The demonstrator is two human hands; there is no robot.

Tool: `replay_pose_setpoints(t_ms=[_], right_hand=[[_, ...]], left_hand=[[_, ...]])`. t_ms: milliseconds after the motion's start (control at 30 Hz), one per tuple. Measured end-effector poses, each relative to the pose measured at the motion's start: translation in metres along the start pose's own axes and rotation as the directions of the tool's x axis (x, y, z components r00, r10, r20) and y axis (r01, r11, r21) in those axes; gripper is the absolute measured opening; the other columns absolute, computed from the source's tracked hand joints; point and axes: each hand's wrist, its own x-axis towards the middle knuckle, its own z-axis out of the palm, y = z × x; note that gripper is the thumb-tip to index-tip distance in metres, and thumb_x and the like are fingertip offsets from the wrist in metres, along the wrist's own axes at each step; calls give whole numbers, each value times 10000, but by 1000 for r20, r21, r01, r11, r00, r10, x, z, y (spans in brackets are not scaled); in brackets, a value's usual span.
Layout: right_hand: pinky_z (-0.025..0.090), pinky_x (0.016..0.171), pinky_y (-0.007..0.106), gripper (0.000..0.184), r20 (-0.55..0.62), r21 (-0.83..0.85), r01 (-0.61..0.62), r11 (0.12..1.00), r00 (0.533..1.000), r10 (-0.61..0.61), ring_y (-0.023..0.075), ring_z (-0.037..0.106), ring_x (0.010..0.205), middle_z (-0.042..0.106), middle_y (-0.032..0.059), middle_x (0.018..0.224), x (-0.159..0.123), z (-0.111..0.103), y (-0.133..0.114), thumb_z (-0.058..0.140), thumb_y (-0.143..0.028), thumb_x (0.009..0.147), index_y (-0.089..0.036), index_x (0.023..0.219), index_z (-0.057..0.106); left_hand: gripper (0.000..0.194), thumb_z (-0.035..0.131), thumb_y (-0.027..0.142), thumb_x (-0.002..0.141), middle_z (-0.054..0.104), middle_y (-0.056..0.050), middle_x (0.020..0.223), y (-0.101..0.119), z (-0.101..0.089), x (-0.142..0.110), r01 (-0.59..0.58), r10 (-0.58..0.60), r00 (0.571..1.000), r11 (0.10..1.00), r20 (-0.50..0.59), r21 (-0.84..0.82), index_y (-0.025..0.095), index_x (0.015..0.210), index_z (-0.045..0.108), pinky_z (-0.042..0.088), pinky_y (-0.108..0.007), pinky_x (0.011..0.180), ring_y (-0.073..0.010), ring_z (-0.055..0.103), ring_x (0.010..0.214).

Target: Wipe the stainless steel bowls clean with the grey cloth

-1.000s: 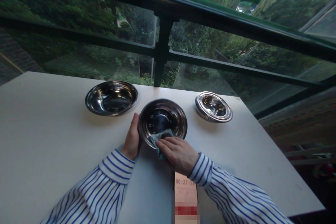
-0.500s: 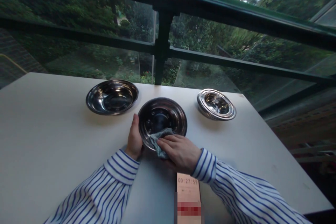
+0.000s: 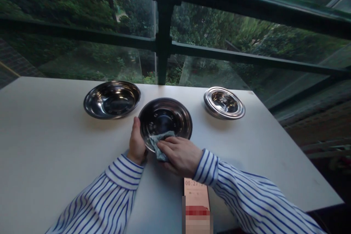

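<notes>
Several fingers (image 3: 169,147) of the right hand (image 3: 185,155) grip a gray-green cloth (image 3: 159,142) over the near rim of a stainless-steel bowl (image 3: 165,120) at mid-frame, its left side grasped by the left hand (image 3: 137,142). On the white counter (image 3: 55,135), another bowl (image 3: 112,99) sits left of center, stacked bowls (image 3: 224,103) right, a phone (image 3: 196,195) at bottom center.

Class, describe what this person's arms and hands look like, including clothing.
The left sleeve and right sleeve are long, white with narrow blue stripes, ending in striped cuffs. The left hand and right hand are ungloved.
</notes>
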Motion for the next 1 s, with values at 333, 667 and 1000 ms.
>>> replay_pose_setpoints(t_ms=[333,667,1000], right_hand=[[443,864,383,539,-69,4,-19,1000,997,19,266,430,1104,495,150,1272,16,11,-7,383,-389,868,-33,1273,383],[416,886,421,486,24,-21,-20,1000,999,21,271,461,1079,541,151,1215,-12,3,3,467,-313,831,-65,1248,426],[404,901,421,455,27,-19,46,999,999,-45,258,459,1108,530,140,1239,-19,5,9,436,-246,844,-93,1272,416]], left_hand=[[610,337,588,807,683,-108,1044,0,1,0,35,-34,999,999,-23,34,138,1118,606,429,-363,941,-247,550,1104],[510,396,522,821,681,-83,1054,-1,4,1,-5,5,1000,995,1,-95,143,1075,623,416,-393,953,-252,530,1125],[500,406,513,823,682,-95,1046,0,-3,5,-8,8,1000,993,-2,-117,137,1063,630,418,-414,947,-273,524,1130]])
